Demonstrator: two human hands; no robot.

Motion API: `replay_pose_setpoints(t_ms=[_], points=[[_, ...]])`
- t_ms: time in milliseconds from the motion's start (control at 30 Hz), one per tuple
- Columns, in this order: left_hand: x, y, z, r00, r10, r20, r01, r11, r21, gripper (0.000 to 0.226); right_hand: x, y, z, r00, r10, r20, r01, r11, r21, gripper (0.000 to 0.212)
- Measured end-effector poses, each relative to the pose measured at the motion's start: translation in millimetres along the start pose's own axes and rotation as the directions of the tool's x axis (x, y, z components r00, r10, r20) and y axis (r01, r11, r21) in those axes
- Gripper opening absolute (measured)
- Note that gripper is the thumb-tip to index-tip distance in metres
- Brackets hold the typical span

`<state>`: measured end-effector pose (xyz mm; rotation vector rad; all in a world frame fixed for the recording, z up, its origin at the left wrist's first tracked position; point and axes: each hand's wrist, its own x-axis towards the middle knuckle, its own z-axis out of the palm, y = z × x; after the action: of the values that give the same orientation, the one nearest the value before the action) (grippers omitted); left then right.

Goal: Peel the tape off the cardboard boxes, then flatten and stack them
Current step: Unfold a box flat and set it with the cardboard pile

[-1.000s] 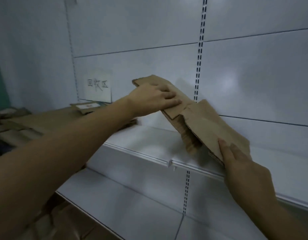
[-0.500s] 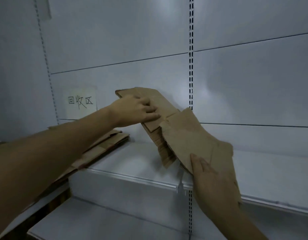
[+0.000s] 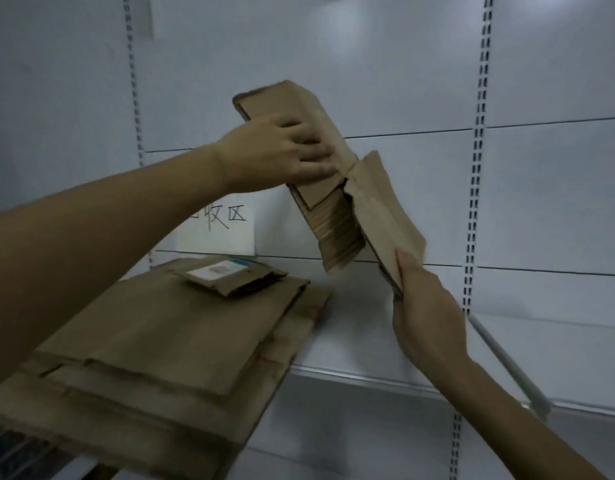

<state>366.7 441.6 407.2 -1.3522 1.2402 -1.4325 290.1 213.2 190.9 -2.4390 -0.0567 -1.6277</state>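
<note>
A flattened brown cardboard box (image 3: 375, 199) hangs tilted in the air above the white shelf, its upper end to the left. My left hand (image 3: 281, 154) grips that upper end, fingers curled over the face. My right hand (image 3: 423, 306) holds the lower right corner from below, thumb on the front. On the shelf to the left lies a stack of flattened boxes (image 3: 167, 341), with a small folded box (image 3: 236, 277) bearing a white label on top.
The white metal shelf (image 3: 361, 334) runs to the right of the stack, with a slotted back wall behind. A paper sign (image 3: 226, 223) with handwritten characters is stuck to the back panel. A lower shelf (image 3: 368, 441) shows beneath.
The view has swung left and down, bringing the stack of flattened boxes into full sight. The held box has been raised and tilted more steeply; both hands keep their hold.
</note>
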Motion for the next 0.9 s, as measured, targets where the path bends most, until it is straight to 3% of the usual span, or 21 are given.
replay_pose_setpoints(t_ms=[67, 133, 200, 233, 300, 333, 367, 433, 500, 567, 600, 633, 667, 733, 767, 833, 900], points=[[-66, -10, 13, 0.987, -0.151, 0.054, 0.152, 0.988, 0.003, 0.057, 32, -41, 16, 0.995, -0.091, 0.032, 0.093, 0.993, -0.068, 0.061], [-136, 0, 30, 0.902, -0.37, 0.221, 0.383, 0.923, -0.02, 0.07, 59, -89, 34, 0.974, -0.16, 0.161, 0.182, 0.974, -0.133, 0.062], [-196, 31, 47, 0.719, -0.533, 0.446, 0.617, 0.785, -0.056, 0.081, 71, -127, 62, 0.924, -0.215, 0.318, 0.264, 0.957, -0.121, 0.057], [-218, 52, 57, 0.607, -0.544, 0.58, 0.697, 0.715, -0.059, 0.079, 70, -143, 77, 0.883, -0.231, 0.408, 0.298, 0.949, -0.107, 0.053], [-255, 98, 84, 0.385, -0.394, 0.835, 0.752, 0.658, -0.035, 0.064, 60, -165, 107, 0.768, -0.242, 0.593, 0.33, 0.943, -0.042, 0.041], [-272, 119, 98, 0.316, -0.311, 0.897, 0.797, 0.6, -0.073, 0.053, 51, -171, 119, 0.695, -0.237, 0.679, 0.316, 0.949, 0.007, 0.034], [-286, 134, 109, 0.296, -0.26, 0.919, 0.804, 0.587, -0.093, 0.045, 43, -174, 131, 0.621, -0.239, 0.747, 0.306, 0.951, 0.05, 0.029], [-311, 154, 130, 0.328, -0.353, 0.876, 0.884, 0.443, -0.152, 0.038, 33, -176, 143, 0.541, -0.251, 0.803, 0.304, 0.948, 0.092, 0.03], [-316, 155, 128, 0.334, -0.385, 0.86, 0.919, 0.338, -0.205, 0.046, 33, -177, 145, 0.503, -0.243, 0.83, 0.236, 0.962, 0.139, 0.052], [-302, 151, 122, 0.274, -0.357, 0.893, 0.956, 0.199, -0.213, 0.066, 37, -176, 148, 0.45, -0.251, 0.857, 0.209, 0.963, 0.172, 0.07], [-298, 150, 121, 0.246, -0.359, 0.9, 0.965, 0.178, -0.193, 0.067, 39, -175, 149, 0.433, -0.249, 0.866, 0.221, 0.961, 0.165, 0.074], [-297, 151, 120, 0.242, -0.377, 0.894, 0.965, 0.188, -0.182, 0.063, 42, -175, 150, 0.431, -0.233, 0.872, 0.221, 0.964, 0.148, 0.075], [-299, 152, 121, 0.284, -0.4, 0.871, 0.95, 0.241, -0.199, 0.058, 46, -176, 151, 0.441, -0.204, 0.874, 0.199, 0.972, 0.127, 0.074], [-301, 154, 126, 0.322, -0.363, 0.875, 0.937, 0.253, -0.24, 0.06, 58, -180, 167, 0.472, -0.136, 0.871, 0.121, 0.989, 0.089, 0.071], [-304, 155, 127, 0.296, -0.339, 0.893, 0.947, 0.23, -0.226, 0.06, 67, -181, 178, 0.477, -0.091, 0.874, 0.049, 0.996, 0.077, 0.071], [-308, 155, 131, 0.316, -0.309, 0.897, 0.925, 0.31, -0.219, 0.049, 84, -185, 202, 0.506, -0.013, 0.863, -0.098, 0.993, 0.072, 0.071], [-315, 154, 133, 0.375, -0.292, 0.879, 0.881, 0.406, -0.241, 0.054, 91, -194, 225, 0.57, 0.005, 0.822, -0.08, 0.996, 0.05, 0.07]])
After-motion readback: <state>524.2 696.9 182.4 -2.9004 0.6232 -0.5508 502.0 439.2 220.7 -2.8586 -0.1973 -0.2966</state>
